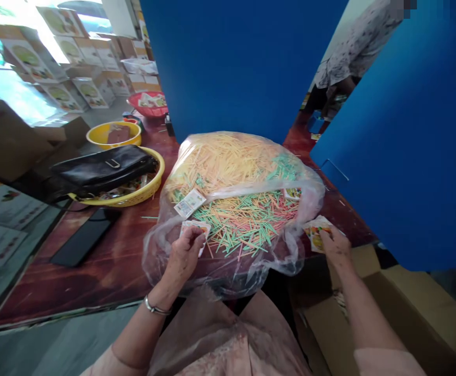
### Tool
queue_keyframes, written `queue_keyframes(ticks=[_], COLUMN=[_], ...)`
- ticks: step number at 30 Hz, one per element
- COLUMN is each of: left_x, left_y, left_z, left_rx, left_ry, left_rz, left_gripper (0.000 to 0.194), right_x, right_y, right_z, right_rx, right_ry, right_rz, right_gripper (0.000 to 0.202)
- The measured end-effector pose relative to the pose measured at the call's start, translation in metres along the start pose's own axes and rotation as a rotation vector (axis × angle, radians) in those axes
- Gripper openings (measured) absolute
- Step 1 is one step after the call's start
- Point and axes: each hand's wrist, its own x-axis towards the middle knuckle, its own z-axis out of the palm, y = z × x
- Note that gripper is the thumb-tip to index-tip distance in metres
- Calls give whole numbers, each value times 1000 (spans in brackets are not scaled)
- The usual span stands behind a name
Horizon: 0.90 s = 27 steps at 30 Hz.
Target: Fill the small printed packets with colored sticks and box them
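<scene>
A large clear plastic bag (228, 162) lies open on the table, full of thin sticks (243, 219) in yellow, green, orange and pink. At the bag's front left, my left hand (189, 248) pinches a small printed packet (192, 225). Just behind it, another small packet (190, 203) rests on the bag's edge. My right hand (336, 248) is at the right of the bag, its fingers closed on a small packet with a coloured picture (317, 234). Part of one more packet (291, 193) shows inside the bag at the right.
Left on the table are a black phone (85, 237), a yellow basket (155, 185) bearing a black handbag (106, 166), and a yellow bowl (95, 134). Blue panels (243, 68) stand behind and right. An open carton (384, 308) sits below right. A person (353, 52) stands beyond.
</scene>
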Motion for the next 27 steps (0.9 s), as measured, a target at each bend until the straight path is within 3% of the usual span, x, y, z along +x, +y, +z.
queue_keyframes(ticks=[2,5,6,8,10,13,17,21,27], left_x=[0,3,5,8,10,12,14,18,21], left_y=[-6,-11,-12,-14,-15,-15,-15,-16,-14], left_z=[-12,-22,-23,-22,-21,-19,-17,-14,-11], left_rx=[175,429,506,651,768,869,918,933,957], left_ry=[10,29,35,46,49,23,-20,-50,-59], left_rz=[29,81,87,63,13,-46,-66,-55,-63], left_gripper=[16,16,16,17,21,27,32,32,33], right_x=[4,4,4,3,1,-7,-29,-42,-31], right_y=[-1,-47,-67,-105,-129,-139,-142,-154,-164], right_z=[3,8,10,15,21,25,28,32,36], right_rx=[-133,-83,-6,91,46,-125,-351,-424,-480], right_ry=[78,112,48,-205,-390,-471,-418,-422,-451], right_rz=[-86,-288,-358,-463,-474,-450,-441,-388,-401], right_gripper=[40,35,31,26,21,22,48,41,44])
